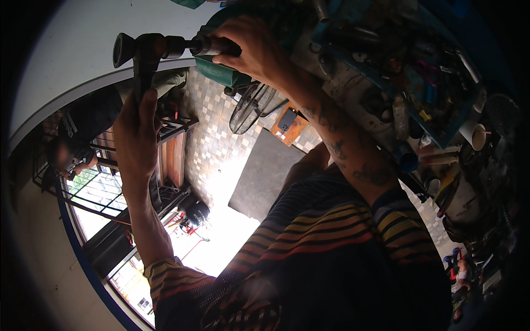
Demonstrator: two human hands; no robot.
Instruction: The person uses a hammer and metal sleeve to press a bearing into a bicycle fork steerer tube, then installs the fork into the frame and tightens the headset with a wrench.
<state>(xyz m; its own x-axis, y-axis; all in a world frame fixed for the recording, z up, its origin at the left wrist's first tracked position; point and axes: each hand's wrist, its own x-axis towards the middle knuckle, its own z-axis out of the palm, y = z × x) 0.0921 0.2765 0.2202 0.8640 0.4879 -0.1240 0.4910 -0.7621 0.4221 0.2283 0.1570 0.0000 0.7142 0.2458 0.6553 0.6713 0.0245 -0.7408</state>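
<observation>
My left hand (135, 132) is closed around the handle of a dark metal hammer (148, 52), held up at the upper left. The hammer's flared face points left; its other end is close to a dark cylindrical metal piece (202, 46), and I cannot tell whether they touch. My right hand (251, 47) grips that piece, fingers wrapped over it, with its tip toward the hammer. Just beneath and behind the right hand is a green machine or vise-like body (218, 70), partly covered by the hand.
A blue tray (441, 140) crowded with tools and parts lies at the right, beside a white cup (473, 135). Below stand a fan (251, 107) and a grey mat (256, 176) on the tiled floor. Another person (83, 129) is at the left, near a metal rack.
</observation>
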